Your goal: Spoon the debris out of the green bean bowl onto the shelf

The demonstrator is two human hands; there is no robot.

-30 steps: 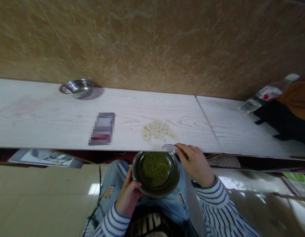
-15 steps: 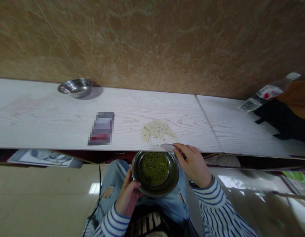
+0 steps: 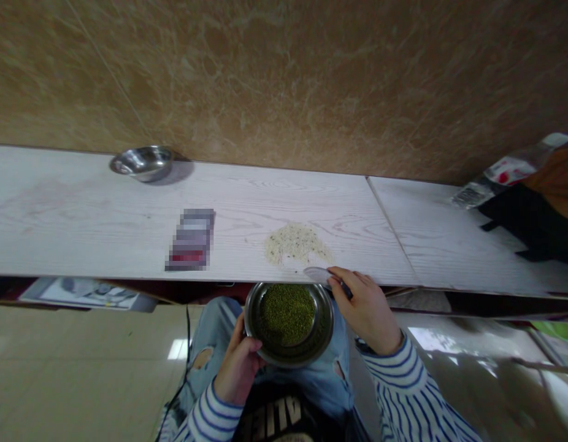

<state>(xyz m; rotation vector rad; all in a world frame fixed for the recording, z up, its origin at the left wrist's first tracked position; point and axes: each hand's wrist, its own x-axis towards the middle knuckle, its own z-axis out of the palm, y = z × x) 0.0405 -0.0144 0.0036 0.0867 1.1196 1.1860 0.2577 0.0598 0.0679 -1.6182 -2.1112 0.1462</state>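
My left hand (image 3: pixel 241 362) grips the left rim of a steel bowl (image 3: pixel 327 344), thumb on top, and holds it over my lap just below the table edge. Small green beans (image 3: pixel 287 314), like mung beans, cover the bowl's bottom. In my right hand (image 3: pixel 364 307) is a knife (image 3: pixel 317 274) with a pale flat blade and a dark handle. Its blade points left at the table's front edge, above the bowl's far rim. Just beyond the blade, a thin spread of pale grains mixed with darker bits (image 3: pixel 295 240) lies on the table.
On the white wood-grain table (image 3: pixel 238 196) stand an empty steel bowl (image 3: pixel 143 164) by the wall and a blurred-out phone-shaped object (image 3: pixel 191 239) nearer the front. A plastic bottle (image 3: pixel 509 172) leans at the far right against a black and brown item (image 3: pixel 541 209). Open shelves run underneath.
The knife and my right hand have shifted slightly right, partly along with a small camera shift. My left hand keeps the bowl in nearly the same place. The grain patch looks almost unchanged.
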